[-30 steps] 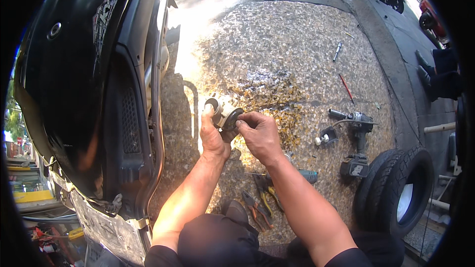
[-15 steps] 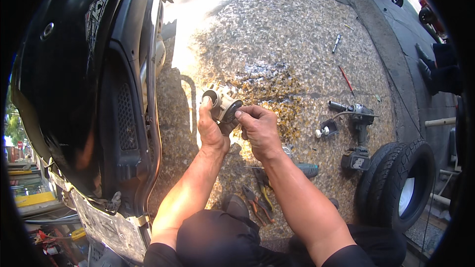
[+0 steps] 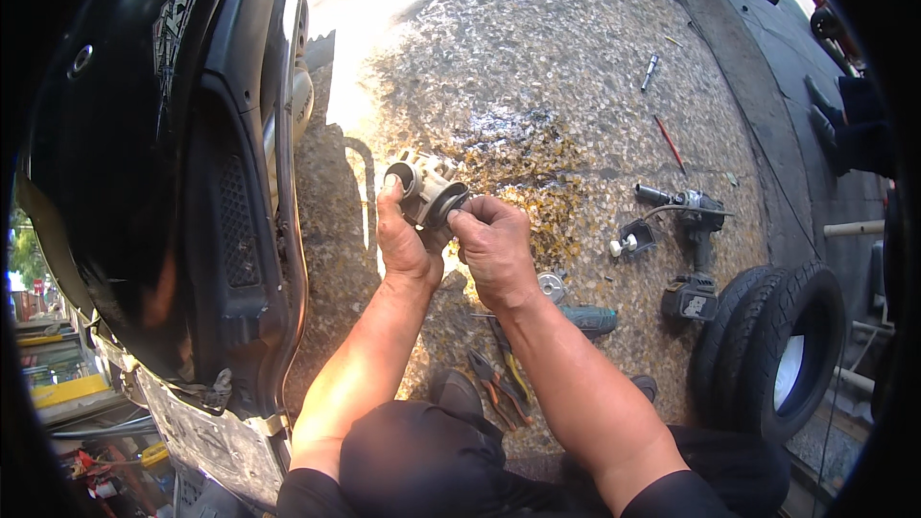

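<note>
In front of my knees, above the ground, my left hand (image 3: 407, 247) is closed around a pale metal carburetor (image 3: 434, 176), thumb on the rim of its round bore. A round black piece (image 3: 445, 200), perhaps its rubber diaphragm, sits at the carburetor's right end. My right hand (image 3: 499, 247) pinches the edge of this piece between thumb and forefinger. Whether it is seated or partly lifted cannot be made out. The carburetor's underside is hidden by my fingers.
A black scooter (image 3: 144, 182) stands close on the left. Pliers (image 3: 496, 386) and a teal power tool (image 3: 587, 319) lie near my feet. To the right are a cordless impact wrench (image 3: 700, 249), a red screwdriver (image 3: 671, 144) and tyres (image 3: 806, 355). A wet dark stain (image 3: 528, 149) marks the ground.
Both hands and the carburetor have shifted slightly left. The black piece shows at a changed angle, with my right fingers still at its edge.
</note>
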Demonstrator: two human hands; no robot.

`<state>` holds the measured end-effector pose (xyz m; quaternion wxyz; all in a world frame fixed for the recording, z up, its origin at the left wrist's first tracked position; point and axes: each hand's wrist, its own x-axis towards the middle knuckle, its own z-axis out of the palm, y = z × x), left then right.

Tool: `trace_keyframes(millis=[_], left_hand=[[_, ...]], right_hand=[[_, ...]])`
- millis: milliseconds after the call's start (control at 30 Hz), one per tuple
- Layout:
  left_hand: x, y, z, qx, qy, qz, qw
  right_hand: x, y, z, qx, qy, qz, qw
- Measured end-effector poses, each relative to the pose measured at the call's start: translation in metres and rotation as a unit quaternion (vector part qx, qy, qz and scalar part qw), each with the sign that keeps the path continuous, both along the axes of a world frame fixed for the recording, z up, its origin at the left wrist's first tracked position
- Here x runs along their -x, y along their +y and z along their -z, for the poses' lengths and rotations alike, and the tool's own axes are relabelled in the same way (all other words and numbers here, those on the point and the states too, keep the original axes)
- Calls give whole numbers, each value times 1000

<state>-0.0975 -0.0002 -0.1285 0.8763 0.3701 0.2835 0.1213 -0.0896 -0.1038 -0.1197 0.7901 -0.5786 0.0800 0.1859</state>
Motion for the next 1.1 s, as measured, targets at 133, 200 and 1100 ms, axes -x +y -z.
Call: trace_keyframes(millis=[133, 200, 1100], left_hand=[[-5, 7, 3, -10, 6, -20, 1000], [-5, 16, 5, -17, 43, -25, 999], [8, 40, 24, -71, 130, 51, 988]], right_hand=[[10, -17, -4, 51, -3, -12, 999], [14, -28, -8, 48, -7, -12, 999], [89, -558, -177, 366, 71, 185, 909]])
